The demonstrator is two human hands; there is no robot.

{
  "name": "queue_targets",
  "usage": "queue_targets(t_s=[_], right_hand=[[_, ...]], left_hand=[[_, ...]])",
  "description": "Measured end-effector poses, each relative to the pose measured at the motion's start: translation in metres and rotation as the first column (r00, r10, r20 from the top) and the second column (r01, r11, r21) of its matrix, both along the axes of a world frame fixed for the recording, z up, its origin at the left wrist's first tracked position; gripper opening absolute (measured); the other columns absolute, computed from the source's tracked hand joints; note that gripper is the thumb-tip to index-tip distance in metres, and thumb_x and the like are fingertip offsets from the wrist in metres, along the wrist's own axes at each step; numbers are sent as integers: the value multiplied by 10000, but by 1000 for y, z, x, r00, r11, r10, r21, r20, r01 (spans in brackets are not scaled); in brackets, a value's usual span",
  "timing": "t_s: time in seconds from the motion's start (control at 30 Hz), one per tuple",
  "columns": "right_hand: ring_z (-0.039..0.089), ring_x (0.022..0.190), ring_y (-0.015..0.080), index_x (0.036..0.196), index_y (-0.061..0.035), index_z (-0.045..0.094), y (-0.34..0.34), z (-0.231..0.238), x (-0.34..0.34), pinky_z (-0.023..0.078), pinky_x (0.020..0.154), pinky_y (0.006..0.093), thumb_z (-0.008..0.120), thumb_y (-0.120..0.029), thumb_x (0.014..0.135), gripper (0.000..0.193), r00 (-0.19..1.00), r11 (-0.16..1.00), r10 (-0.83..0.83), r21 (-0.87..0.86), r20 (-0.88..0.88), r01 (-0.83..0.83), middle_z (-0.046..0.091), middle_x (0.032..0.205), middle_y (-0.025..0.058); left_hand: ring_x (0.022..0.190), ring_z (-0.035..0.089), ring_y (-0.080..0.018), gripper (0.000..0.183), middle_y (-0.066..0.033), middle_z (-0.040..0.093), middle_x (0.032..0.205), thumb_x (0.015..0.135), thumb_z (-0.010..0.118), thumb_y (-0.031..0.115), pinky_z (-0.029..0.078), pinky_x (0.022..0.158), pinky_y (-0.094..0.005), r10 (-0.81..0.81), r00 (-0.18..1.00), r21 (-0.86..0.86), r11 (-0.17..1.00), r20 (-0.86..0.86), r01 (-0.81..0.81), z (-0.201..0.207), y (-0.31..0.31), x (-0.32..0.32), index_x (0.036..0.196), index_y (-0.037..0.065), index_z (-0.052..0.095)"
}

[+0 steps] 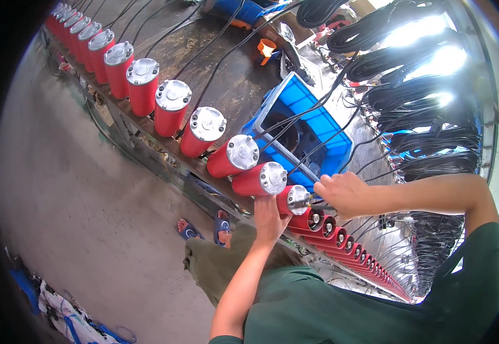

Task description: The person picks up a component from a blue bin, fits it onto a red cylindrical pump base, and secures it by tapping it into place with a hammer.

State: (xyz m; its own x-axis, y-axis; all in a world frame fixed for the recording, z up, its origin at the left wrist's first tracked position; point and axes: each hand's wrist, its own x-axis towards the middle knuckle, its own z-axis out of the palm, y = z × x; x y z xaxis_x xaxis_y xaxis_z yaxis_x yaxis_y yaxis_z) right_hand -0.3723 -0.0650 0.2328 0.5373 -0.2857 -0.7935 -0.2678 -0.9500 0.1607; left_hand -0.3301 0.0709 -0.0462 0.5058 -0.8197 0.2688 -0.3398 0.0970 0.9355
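My left hand (267, 221) grips the side of a red cylinder (281, 202) that has a silver metal end cap (298, 199). Across from it my right hand (344, 195) is closed in a fist. From that fist a short dark tool shaft (308, 203) reaches to the cap; its handle is hidden in my fingers, and I cannot make out its kind. Beside the held cylinder stands another capped red cylinder (259, 180). On the other side, open-ended red cylinders (312, 220) show their inner metal parts.
A row of capped red cylinders (170, 107) lines the bench edge, trailing black cables. A blue plastic bin (336, 150) sits on the bench (226, 86). Near the back lies an orange object (266, 47). Coiled black cables (415, 97) hang at the right.
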Motion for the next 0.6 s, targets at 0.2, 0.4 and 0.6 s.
queue_targets(t_s=[0.2,0.4,0.6], right_hand=[[679,996,320,1188,-29,571,-28,-2,-16,589,764,415,931,-147,604,696,988,987,143,-84,52,-138,599,1129,132],[710,1007,336,1222,-12,587,-27,4,-35,567,811,406,904,-340,727,673,838,886,-463,116,289,449,658,1084,169],[493,591,92,1033,-116,586,-35,-20,-81,344,470,252,825,-416,926,398,-449,-323,-892,770,-54,550,554,839,3]], left_hand=[[1306,536,-491,1040,-256,580,1377,555,1010,160,419,1111,-597,40,999,119,992,-6,-39,-1,3,-9,1459,22,514],[1295,523,-518,980,-270,572,1375,602,991,110,407,1137,-619,94,995,113,989,21,-96,8,2,-8,1447,-10,508],[1280,610,-420,664,-243,623,1365,841,845,49,489,1113,-495,-31,989,259,963,-145,69,103,36,44,1439,-48,574]])
